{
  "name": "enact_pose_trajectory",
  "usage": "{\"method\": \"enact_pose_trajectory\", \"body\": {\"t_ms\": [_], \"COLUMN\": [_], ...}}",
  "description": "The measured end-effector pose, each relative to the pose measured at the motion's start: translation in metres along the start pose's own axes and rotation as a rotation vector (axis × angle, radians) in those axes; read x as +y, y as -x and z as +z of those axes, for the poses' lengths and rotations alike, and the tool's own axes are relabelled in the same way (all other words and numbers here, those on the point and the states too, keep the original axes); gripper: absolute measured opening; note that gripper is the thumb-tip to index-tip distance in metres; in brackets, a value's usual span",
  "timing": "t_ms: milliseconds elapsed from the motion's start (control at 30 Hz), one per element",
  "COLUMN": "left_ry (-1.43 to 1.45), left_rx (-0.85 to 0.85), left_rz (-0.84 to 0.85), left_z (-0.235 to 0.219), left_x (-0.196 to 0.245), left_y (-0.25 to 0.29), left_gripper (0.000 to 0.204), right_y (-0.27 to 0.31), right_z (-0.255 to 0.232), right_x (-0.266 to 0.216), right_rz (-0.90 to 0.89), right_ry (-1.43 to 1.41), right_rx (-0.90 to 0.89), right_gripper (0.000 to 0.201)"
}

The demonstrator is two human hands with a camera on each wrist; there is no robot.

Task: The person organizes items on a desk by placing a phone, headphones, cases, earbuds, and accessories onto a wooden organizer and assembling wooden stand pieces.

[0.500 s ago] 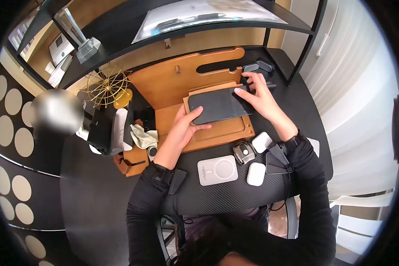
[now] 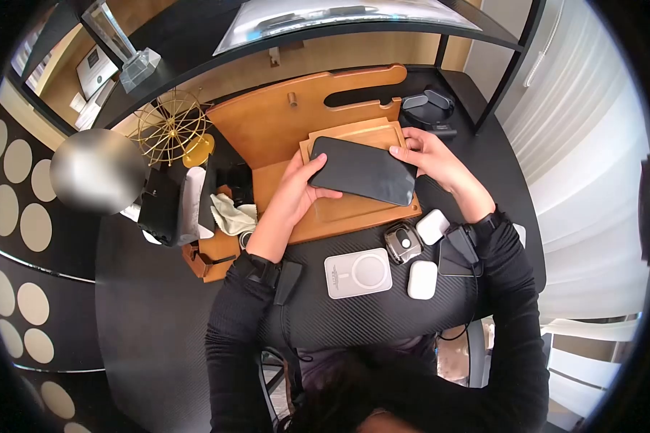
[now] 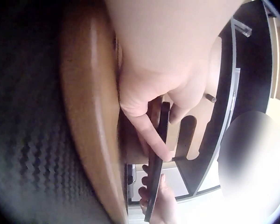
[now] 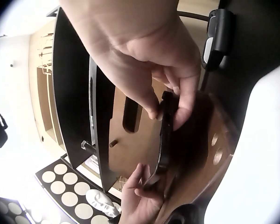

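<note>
A black phone (image 2: 365, 171) is held between both hands above the wooden stand (image 2: 271, 179), its dark face up and tilted. The left hand (image 2: 293, 189) grips its left end, thumb on top and fingers beneath. At the other end the right hand (image 2: 444, 167) pinches the upper right corner, thumb on the face and fingers behind. The left wrist view shows the phone (image 3: 157, 161) edge-on between the left hand's (image 3: 163, 84) fingers. In the right wrist view the right hand (image 4: 154, 70) pinches the phone's edge (image 4: 165, 135) near the top.
Nearer the person lie a white power bank (image 2: 357, 273), a white case (image 2: 422, 280), another white case (image 2: 432, 226) and a metallic device (image 2: 403, 242). A gold wire ornament (image 2: 172, 132), a black box (image 2: 159, 207) and a cloth (image 2: 233, 215) stand left; a black headset-like item (image 2: 427, 108) lies back right.
The right hand has shifted its fingers from spread above the phone's corner to around its edge. The phone's right end has tipped down toward the person.
</note>
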State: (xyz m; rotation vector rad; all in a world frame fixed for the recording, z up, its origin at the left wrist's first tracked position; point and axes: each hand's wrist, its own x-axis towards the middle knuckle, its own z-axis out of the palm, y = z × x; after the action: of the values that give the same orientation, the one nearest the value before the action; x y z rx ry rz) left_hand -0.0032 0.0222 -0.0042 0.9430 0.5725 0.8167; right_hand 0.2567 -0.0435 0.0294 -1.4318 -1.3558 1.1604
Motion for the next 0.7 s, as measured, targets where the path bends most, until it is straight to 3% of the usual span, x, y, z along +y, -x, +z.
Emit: {"method": "enact_pose_trajectory", "body": {"t_ms": [133,233,300,333,433,533,633,700], "left_ry": [0.038,0.01,0.014,0.019,0.012,0.125,0.144,0.123], "left_rx": [0.0,0.03,0.05,0.066,0.048,0.036,0.025,0.034], "left_rz": [-0.072,-0.029,-0.015,0.0,-0.016,-0.015,-0.029,-0.028], "left_z": [0.0,0.001,0.005,0.006,0.005,0.008,0.004,0.002], "left_x": [0.004,0.001,0.001,0.001,0.002,0.007,0.001,-0.003], "left_y": [-0.005,-0.004,-0.003,-0.003,-0.004,0.0,-0.003,-0.003], "left_gripper": [0.039,0.04,0.039,0.038,0.037,0.039,0.041,0.043], "right_y": [-0.001,0.0,0.009,0.007,0.008,0.006,0.008,0.009], "right_z": [-0.004,-0.005,-0.009,-0.02,-0.035,-0.046,-0.06,-0.072], "right_x": [0.005,0.002,-0.012,-0.01,-0.004,-0.012,-0.017,-0.015], "right_rz": [0.024,0.019,0.164,0.185,0.208,0.21,0.135,0.069], "right_ry": [0.009,0.033,-0.078,-0.039,-0.021,-0.044,-0.038,-0.091], "right_rx": [-0.022,-0.034,-0.104,-0.278,-0.353,-0.328,-0.277,-0.282], "right_gripper": [0.044,0.048,0.058,0.066,0.07,0.056,0.024,0.022]}}
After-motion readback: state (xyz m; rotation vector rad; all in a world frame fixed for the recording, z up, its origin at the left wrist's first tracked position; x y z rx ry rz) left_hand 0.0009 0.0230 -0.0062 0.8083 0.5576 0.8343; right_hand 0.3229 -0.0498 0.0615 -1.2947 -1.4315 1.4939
